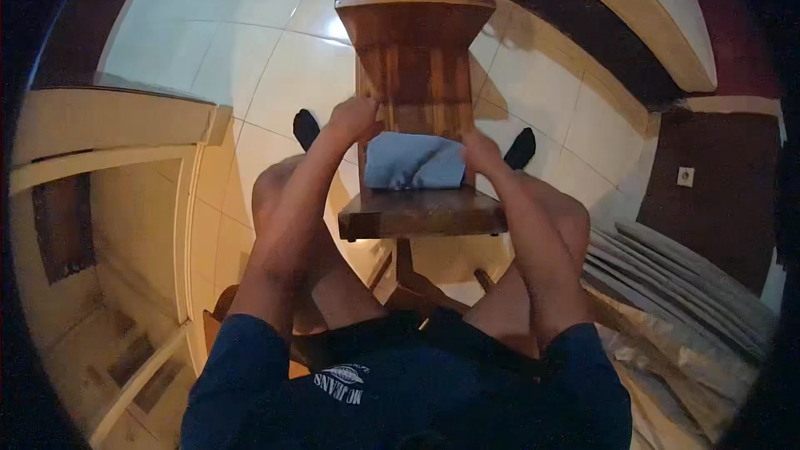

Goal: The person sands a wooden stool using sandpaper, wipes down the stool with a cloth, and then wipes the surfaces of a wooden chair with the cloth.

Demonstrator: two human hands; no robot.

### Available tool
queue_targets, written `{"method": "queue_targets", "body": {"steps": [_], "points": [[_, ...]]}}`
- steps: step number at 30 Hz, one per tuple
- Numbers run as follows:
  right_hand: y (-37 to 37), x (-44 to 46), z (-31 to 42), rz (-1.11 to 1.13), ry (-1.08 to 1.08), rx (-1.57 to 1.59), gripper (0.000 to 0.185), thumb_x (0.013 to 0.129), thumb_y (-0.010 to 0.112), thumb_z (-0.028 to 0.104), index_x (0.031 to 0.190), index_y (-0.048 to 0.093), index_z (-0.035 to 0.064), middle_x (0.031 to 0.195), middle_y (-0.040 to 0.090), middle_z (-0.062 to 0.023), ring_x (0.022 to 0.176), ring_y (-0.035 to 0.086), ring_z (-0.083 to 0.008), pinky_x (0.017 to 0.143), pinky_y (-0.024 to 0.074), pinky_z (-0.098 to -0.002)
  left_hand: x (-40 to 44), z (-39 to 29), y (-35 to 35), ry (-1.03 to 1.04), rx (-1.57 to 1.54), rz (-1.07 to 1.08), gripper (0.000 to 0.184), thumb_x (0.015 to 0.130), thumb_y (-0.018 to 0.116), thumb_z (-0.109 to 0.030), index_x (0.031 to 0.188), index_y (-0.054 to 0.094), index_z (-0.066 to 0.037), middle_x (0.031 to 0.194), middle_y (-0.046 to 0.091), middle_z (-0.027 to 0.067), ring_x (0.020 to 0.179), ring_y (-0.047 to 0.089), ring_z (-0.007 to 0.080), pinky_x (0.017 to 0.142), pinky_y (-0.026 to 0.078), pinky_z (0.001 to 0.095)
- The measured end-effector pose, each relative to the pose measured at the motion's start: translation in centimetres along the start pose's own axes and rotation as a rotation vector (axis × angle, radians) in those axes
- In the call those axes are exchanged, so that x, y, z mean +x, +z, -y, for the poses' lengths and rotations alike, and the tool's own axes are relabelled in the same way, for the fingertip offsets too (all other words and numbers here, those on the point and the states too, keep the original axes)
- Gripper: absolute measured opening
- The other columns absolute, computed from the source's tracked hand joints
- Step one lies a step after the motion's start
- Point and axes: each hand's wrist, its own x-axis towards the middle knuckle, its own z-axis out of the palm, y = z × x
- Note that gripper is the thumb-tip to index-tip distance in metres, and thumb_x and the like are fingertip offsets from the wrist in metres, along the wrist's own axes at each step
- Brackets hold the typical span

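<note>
A folded light blue cloth [415,162] lies on a dark wooden chair [425,215] in front of me, between my knees. Its surface is creased, with a small dark mark near the lower edge. My left hand [354,121] is by the cloth's upper left corner, its fingers curled closed. Whether a bit of cloth is pinched in them is hidden. At the right edge of the cloth is my right hand [483,152], slightly blurred, with its fingers closed on the fabric.
My dark-socked feet [307,128] rest on pale floor tiles [271,75] on either side of the chair. A stack of grey flat panels [683,275] leans at the right. A wall socket [685,177] sits on the dark wall. A pale framed panel [179,233] stands at the left.
</note>
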Motion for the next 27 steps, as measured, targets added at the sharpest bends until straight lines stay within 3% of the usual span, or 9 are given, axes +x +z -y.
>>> {"method": "queue_targets", "body": {"steps": [2,6,8,11,14,17,20,23,27], "points": [[3.4,1.3,1.8,0.294,-0.167,-0.154,0.041,0.088,0.067,0.019,0.128,0.061,0.011,0.119,0.061,-0.0182,0.107,0.061,-0.0374,0.088,0.052,-0.049,1.5,0.3,-1.7,-0.025,-0.037,0.086,0.053,0.086,0.069,-0.028,0.132,0.054,-0.007,0.125,0.06,0.0244,0.112,0.062,0.043,0.093,0.054,0.0499],[10.2,2.8,3.9,0.382,-0.433,-0.217,0.049,0.088,0.067,0.019,0.134,0.057,0.0108,0.125,0.06,-0.0177,0.114,0.058,-0.039,0.093,0.0511,-0.0473,4.1,1.3,-2.8,-0.147,-0.066,0.026,0.05,0.088,0.07,-0.032,0.129,0.056,-0.006,0.122,0.061,0.0256,0.11,0.064,0.0417,0.092,0.054,0.0502],[17.7,4.7,2.4,0.089,-0.436,-0.185,0.045,0.096,0.058,0.025,0.139,0.055,0.0118,0.131,0.059,-0.0193,0.12,0.057,-0.0388,0.103,0.046,-0.0485,4.1,-0.1,-3.1,-0.145,-0.031,-0.092,0.049,0.087,0.071,-0.031,0.128,0.057,-0.007,0.119,0.063,0.0244,0.107,0.065,0.0408,0.088,0.054,0.0517],[23.7,5.7,2.1,-0.108,-0.475,-0.136,0.046,0.101,0.05,0.032,0.142,0.052,0.0124,0.137,0.056,-0.0198,0.124,0.056,-0.0388,0.109,0.0425,-0.0485,3.8,-2.6,-1.2,0.006,0.023,0.011,0.045,0.086,0.071,-0.03,0.123,0.06,-0.007,0.115,0.065,0.0218,0.103,0.067,0.0406,0.082,0.055,0.0532],[23.4,6.9,2.0,-0.055,-0.523,-0.128,0.044,0.101,0.05,0.033,0.14,0.054,0.014,0.136,0.058,-0.0193,0.124,0.056,-0.0377,0.107,0.0434,-0.0502,2.9,-4.6,-0.3,0.129,-0.134,0.221,0.041,0.085,0.07,-0.028,0.119,0.062,-0.008,0.118,0.064,0.0197,0.105,0.066,0.0382,0.084,0.054,0.0525],[18.3,10.3,3.1,0.124,-0.573,-0.137,0.043,0.101,0.049,0.035,0.139,0.056,0.0156,0.135,0.059,-0.0188,0.124,0.057,-0.0367,0.105,0.0443,-0.0518,2.6,-5.1,0.6,0.127,-0.079,0.208,0.038,0.087,0.067,-0.026,0.12,0.062,-0.008,0.115,0.065,0.0179,0.105,0.066,0.0366,0.087,0.052,0.0507],[11.9,15.7,5.6,0.367,-0.34,-0.112,0.042,0.101,0.049,0.036,0.137,0.058,0.0172,0.134,0.06,-0.0183,0.125,0.057,-0.0356,0.102,0.0453,-0.0534,2.6,-5.1,2.7,0.117,0.219,-0.165,0.035,0.088,0.062,-0.023,0.118,0.064,-0.004,0.108,0.066,0.0172,0.103,0.065,0.0353,0.086,0.051,0.0482],[10.3,21.6,7.0,0.489,-0.003,-0.129,0.04,0.101,0.048,0.038,0.135,0.06,0.0188,0.133,0.062,-0.0178,0.125,0.057,-0.0346,0.1,0.0462,-0.0551,2.6,-4.7,1.3,0.065,0.032,-0.035,0.034,0.089,0.059,-0.022,0.116,0.064,-0.003,0.106,0.066,0.0173,0.102,0.065,0.0349,0.086,0.05,0.048],[17.0,23.1,4.9,0.495,-0.043,-0.318,0.044,0.099,0.048,0.047,0.132,0.065,0.0225,0.122,0.068,-0.0205,0.115,0.064,-0.0396,0.096,0.0489,-0.058,2.6,-4.7,1.0,0.044,-0.023,0.023,0.032,0.089,0.058,-0.02,0.115,0.065,-0.002,0.106,0.066,0.0172,0.102,0.064,0.0335,0.084,0.05,0.047]]}}
